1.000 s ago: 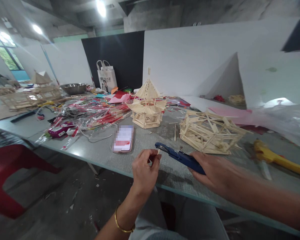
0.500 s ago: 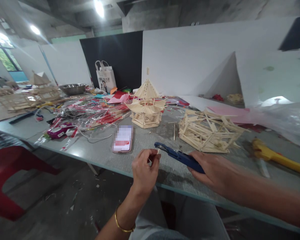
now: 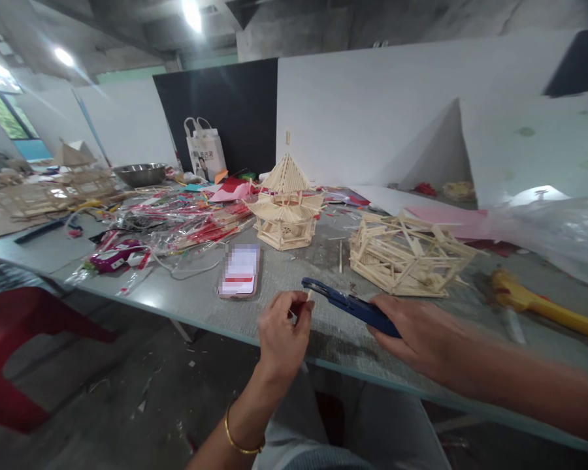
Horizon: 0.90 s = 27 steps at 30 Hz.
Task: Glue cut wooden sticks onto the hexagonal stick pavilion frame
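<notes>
A small pale wooden stick (image 3: 310, 297) is pinched between the thumb and fingers of my left hand (image 3: 285, 329), above the table's front edge. My right hand (image 3: 411, 326) is wrapped round a dark blue hand tool (image 3: 353, 307), whose head points left and lies close to the stick's upper end. Behind my hands stands a pagoda model (image 3: 287, 209) of thin sticks with a pointed roof. An open stick frame (image 3: 409, 258) rests on the table to its right. One loose stick (image 3: 341, 256) lies between the two models.
A phone (image 3: 240, 271) lies left of my hands. Plastic packets with sticks (image 3: 176, 225) cover the left of the table (image 3: 196, 307). A yellow tool (image 3: 543, 305) is at the right, near clear plastic (image 3: 563, 235). Farther back are a metal bowl (image 3: 140, 174) and a bag (image 3: 206, 153).
The view has shifted very slightly. Both hands keep almost the same pose, with the stick and the blue tool still held.
</notes>
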Each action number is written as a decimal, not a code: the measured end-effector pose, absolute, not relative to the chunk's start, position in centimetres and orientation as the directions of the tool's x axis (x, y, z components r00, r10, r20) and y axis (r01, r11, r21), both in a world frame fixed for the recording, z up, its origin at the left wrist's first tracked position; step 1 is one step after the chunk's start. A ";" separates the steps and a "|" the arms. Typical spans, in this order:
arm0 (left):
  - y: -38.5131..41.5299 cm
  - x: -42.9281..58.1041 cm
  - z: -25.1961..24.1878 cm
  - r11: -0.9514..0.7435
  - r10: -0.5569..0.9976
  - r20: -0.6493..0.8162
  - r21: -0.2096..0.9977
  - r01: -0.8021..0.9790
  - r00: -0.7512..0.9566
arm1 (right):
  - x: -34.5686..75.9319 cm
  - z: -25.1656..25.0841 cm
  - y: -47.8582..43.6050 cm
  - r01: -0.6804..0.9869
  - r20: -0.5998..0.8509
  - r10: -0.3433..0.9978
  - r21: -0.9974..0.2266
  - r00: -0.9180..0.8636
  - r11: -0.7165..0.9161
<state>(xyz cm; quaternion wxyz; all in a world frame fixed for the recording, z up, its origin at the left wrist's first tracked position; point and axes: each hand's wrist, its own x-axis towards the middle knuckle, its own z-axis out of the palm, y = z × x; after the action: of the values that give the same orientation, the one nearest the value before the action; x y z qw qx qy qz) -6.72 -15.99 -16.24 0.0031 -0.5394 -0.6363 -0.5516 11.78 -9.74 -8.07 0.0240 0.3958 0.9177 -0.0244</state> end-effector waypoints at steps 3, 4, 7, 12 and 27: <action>-16.0 -6.6 -16.2 -0.179 0.692 0.586 0.705 0.686 -0.421 | 11.5 -7.7 -10.0 0.732 -0.087 0.728 -0.013 -0.680 0.681; -16.0 -6.6 -16.2 -0.176 0.695 0.580 0.709 0.683 -0.424 | 11.4 -7.6 -10.0 0.738 -0.100 0.734 -0.007 -0.672 0.675; -16.0 -6.6 -16.2 -0.171 0.702 0.570 0.717 0.676 -0.427 | 11.3 -7.3 -10.1 0.747 -0.104 0.742 -0.006 -0.662 0.665; -16.0 -6.6 -16.2 -0.166 0.703 0.565 0.722 0.672 -0.432 | 11.7 -7.6 -9.9 0.731 -0.040 0.730 -0.043 -0.683 0.681; -16.1 -6.7 -16.2 -0.160 0.711 0.555 0.726 0.669 -0.431 | 11.7 -7.8 -9.6 0.713 -0.037 0.713 0.015 -0.700 0.701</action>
<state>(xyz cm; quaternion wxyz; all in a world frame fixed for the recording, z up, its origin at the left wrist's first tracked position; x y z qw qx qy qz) -6.72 -16.07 -16.18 -0.0195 -0.5328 -0.6477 -0.5442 11.72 -9.63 -7.75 0.0197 0.3866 0.9220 -0.0003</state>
